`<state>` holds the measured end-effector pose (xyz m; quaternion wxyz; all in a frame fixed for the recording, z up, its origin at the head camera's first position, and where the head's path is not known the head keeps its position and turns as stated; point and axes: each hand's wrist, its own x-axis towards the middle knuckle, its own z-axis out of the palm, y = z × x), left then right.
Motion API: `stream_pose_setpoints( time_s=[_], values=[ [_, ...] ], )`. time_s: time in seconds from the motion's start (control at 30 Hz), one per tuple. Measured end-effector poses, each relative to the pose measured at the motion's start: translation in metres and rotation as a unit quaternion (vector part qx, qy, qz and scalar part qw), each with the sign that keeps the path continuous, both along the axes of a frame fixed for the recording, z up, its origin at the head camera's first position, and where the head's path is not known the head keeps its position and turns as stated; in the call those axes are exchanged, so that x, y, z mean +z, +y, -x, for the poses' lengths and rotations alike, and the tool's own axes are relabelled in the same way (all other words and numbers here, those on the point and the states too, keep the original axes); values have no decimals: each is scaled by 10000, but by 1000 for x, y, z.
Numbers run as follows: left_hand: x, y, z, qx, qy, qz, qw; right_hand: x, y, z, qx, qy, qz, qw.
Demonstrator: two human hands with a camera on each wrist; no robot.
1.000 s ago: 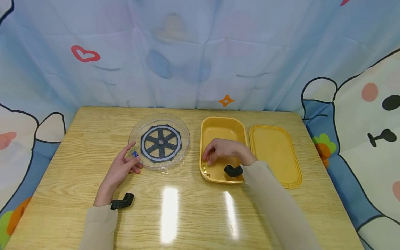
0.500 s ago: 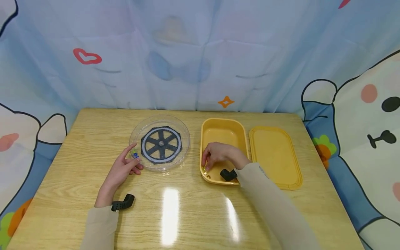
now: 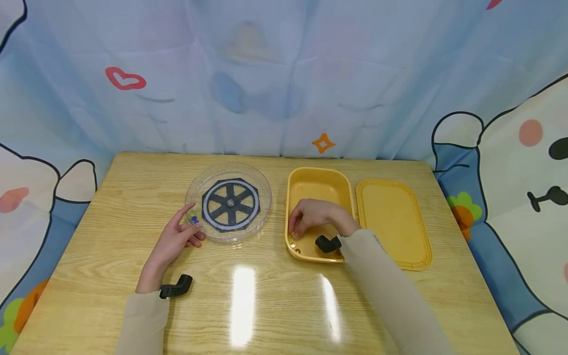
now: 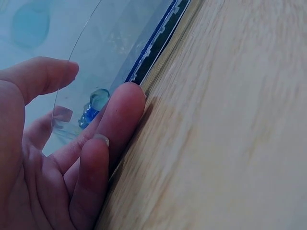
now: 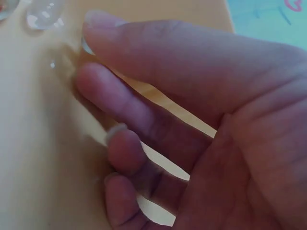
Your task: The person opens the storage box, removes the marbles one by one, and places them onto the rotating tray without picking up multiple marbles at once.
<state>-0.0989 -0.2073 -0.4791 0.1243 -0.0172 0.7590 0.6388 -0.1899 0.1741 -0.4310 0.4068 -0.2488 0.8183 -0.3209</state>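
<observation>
My left hand (image 3: 173,239) lies at the near left rim of a round clear dish (image 3: 266,203), its fingers loosely bent and touching the wall. Blue and green glass beads (image 3: 194,219) sit inside that rim; the left wrist view shows a pale green bead (image 4: 99,98) above blue ones behind the fingers. My right hand (image 3: 312,216) reaches down into a yellow bin (image 3: 320,185). Its thumb and forefinger pinch a small clear glass bead (image 5: 87,47), mostly hidden by the fingertips. Another clear bead (image 5: 44,13) lies just beyond the thumb on the bin's floor.
A dark six-spoked wheel shape (image 3: 231,182) shows through the dish's middle. The flat yellow lid (image 3: 394,222) lies right of the bin. A blue patterned curtain (image 3: 284,74) hangs behind the wooden table (image 3: 284,305).
My right hand dips toward the beads in the bin's near left corner, then rises slightly, thumb and forefinger together. My left hand keeps its place at the dish.
</observation>
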Motion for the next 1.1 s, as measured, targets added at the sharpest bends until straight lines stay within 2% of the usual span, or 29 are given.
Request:
stream_pose_setpoints(
  time_s=[0.23,0.5,0.8,1.1],
  values=[
    [0,1,1,-2,63,-73,10000,2,7,1,-21,48,183,9998],
    [-2,2,3,5,81,-106,9999,11,18,2,-383,415,362,9977],
    [-3,0,2,-12,83,-189,9998,17,24,1,-968,812,928,9876],
    [-2,1,2,-18,67,-172,9998,24,14,-6,-1379,1278,1121,9757]
  ],
)
